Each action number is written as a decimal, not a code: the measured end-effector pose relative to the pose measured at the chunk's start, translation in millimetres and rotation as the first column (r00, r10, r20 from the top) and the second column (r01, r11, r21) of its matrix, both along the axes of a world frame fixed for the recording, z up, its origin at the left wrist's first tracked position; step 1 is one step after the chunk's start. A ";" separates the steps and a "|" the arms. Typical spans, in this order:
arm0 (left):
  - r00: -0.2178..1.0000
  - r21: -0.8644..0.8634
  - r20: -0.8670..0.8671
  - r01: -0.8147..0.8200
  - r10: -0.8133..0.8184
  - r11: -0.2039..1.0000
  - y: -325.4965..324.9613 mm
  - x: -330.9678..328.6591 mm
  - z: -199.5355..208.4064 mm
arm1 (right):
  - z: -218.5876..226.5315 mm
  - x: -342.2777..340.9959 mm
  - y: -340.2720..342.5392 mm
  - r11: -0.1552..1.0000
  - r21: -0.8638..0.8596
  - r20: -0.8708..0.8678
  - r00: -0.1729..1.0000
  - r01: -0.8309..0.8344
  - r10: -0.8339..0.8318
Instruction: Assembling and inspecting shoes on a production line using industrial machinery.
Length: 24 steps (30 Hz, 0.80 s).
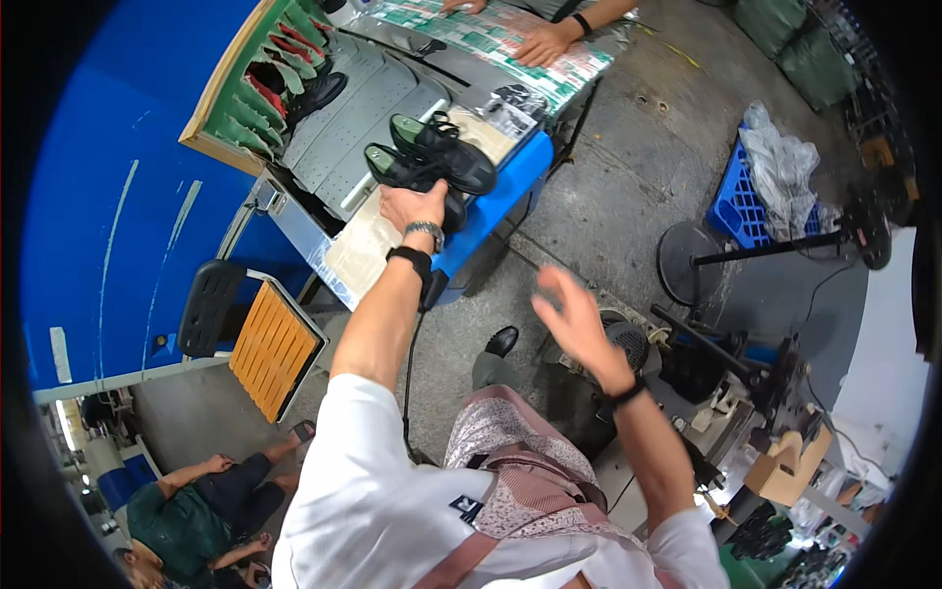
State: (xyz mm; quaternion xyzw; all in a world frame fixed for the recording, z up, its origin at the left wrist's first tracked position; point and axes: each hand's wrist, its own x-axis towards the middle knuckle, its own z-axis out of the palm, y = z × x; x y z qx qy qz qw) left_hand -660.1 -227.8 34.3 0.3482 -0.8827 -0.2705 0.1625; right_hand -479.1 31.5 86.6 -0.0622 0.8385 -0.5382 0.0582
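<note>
Left hand (414, 206) closed on side of black lace-up shoe with green insole (410, 175); matching black shoe (469, 167) alongside, pair near blue front edge (505, 191) of grey slatted conveyor bench (343, 113). Right hand (574, 316) open, apart from that edge, above grey concrete floor (613, 196)

L hand (412, 208) on blk shoe (410, 174); R hand (577, 319) mid-air.
</note>
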 end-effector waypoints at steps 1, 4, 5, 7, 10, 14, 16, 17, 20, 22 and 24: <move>0.991 0.148 0.007 0.131 -0.134 0.980 -10.2 0.0 6.0 | 6.7 -44.5 -21.0 0.997 0.073 -0.080 0.997 -0.007 0.013; 0.935 0.077 0.014 0.352 -0.354 0.933 -46.9 31.2 30.1 | 0.9 -155.3 -79.2 0.969 0.246 -0.219 0.975 0.007 0.048; 0.908 -0.009 0.022 0.419 -0.419 0.908 -55.2 49.0 36.3 | 3.6 -181.9 -95.9 0.954 0.300 -0.236 0.970 0.017 0.057; 0.858 -0.026 0.001 0.513 -0.513 0.858 -72.6 74.7 35.1 | -4.6 -221.9 -120.5 0.936 0.350 -0.297 0.953 0.045 0.065; 0.890 0.191 -0.186 0.449 -0.417 0.873 -67.3 84.9 26.7 | -33.9 -232.3 -136.0 0.874 0.454 -0.333 0.943 0.172 -0.013; 0.893 -0.197 -0.253 0.328 -0.371 0.924 -75.9 84.1 -25.7 | -43.0 -163.0 -123.1 0.877 0.424 -0.235 0.963 0.227 -0.135; 0.941 -0.227 -0.074 0.307 -0.331 0.924 -80.0 87.3 -24.4 | -33.9 -87.0 -88.3 0.949 0.225 -0.017 0.975 0.219 -0.221; 0.899 -0.149 -0.111 0.407 -0.424 0.901 -65.6 85.2 -14.4 | -52.8 -36.6 -67.5 0.918 0.146 -0.038 0.929 0.368 -0.367; 0.859 -0.102 -0.159 0.477 -0.487 0.873 -130.4 72.4 -51.2 | -14.4 130.8 -5.1 0.895 0.136 0.377 0.813 0.426 -0.444; 0.792 -0.084 -0.251 0.555 -0.556 0.828 -185.0 50.9 -92.9 | -18.8 257.2 26.5 0.795 0.307 0.414 0.679 0.523 -0.606; 0.668 -0.075 -0.293 0.697 -0.684 0.713 -113.8 77.9 -41.9 | 0.1 399.4 56.9 0.522 0.428 0.389 0.371 0.738 -0.843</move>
